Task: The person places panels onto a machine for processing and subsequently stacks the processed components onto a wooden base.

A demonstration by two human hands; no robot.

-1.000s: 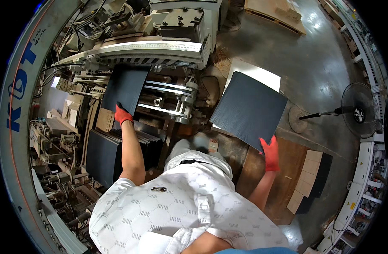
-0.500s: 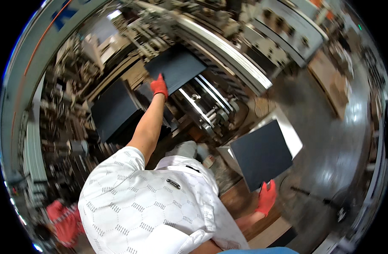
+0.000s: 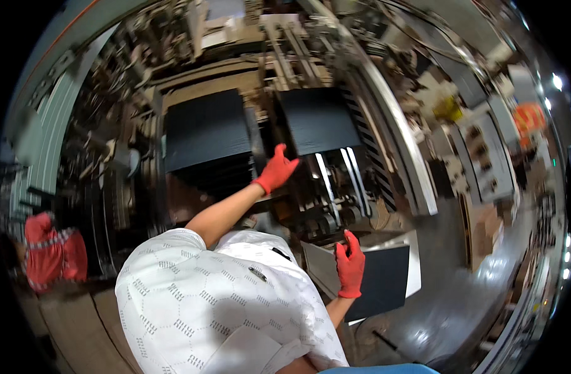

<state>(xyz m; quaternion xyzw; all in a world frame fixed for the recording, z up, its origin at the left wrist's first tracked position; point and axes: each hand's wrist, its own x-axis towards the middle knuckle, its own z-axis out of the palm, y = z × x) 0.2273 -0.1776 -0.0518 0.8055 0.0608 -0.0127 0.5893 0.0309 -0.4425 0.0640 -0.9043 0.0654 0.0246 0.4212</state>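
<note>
My left hand (image 3: 277, 170), in a red glove, reaches out just below the near left corner of a black panel (image 3: 321, 121) lying on the machine's metal rails (image 3: 326, 187). Its fingers are apart with nothing in them. A stack of black panels (image 3: 207, 132) lies to the left of that hand. My right hand (image 3: 349, 268), also red-gloved, is raised with fingers apart, and I see nothing in it. Behind it another black panel (image 3: 383, 283) lies on a white sheet or box (image 3: 413, 265); the hand overlaps the panel's left side, and whether they touch I cannot tell.
A long metal beam (image 3: 397, 137) runs along the machine's right side. A grey control box (image 3: 485, 156) with knobs stands beyond it. Brown boards (image 3: 485, 230) stand on the floor at right. Another person's red sleeve (image 3: 55, 252) shows at far left.
My view has swung to the right. My left hand has come back from on top of the panel on the rails to its near corner. My right hand has left the other panel's near edge and risen.
</note>
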